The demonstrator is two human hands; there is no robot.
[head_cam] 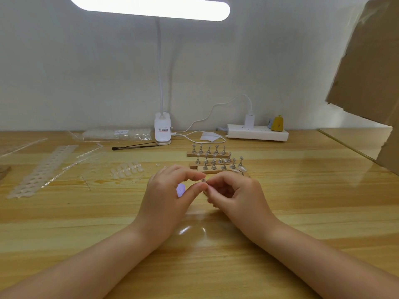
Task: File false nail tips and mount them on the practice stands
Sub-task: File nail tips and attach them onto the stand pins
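My left hand (170,190) and my right hand (235,193) meet fingertip to fingertip above the wooden desk (302,212). Between them they pinch a small clear nail tip (204,180). A lilac lump (181,189) shows in the curl of my left hand. Just behind the hands stand three wooden bars with metal practice stands (212,160); a clear tip (242,168) sits on a stand at the front right. A strip of loose clear nail tips (127,168) lies to the left.
A clip lamp (162,130) stands at the back, with a thin black-tipped tool (133,146) lying beside it. A white power strip (258,132) and cable lie at the back right. Emptied plastic tip frames (41,169) and a bag of tips (116,133) lie left. Cardboard (371,61) rises at right.
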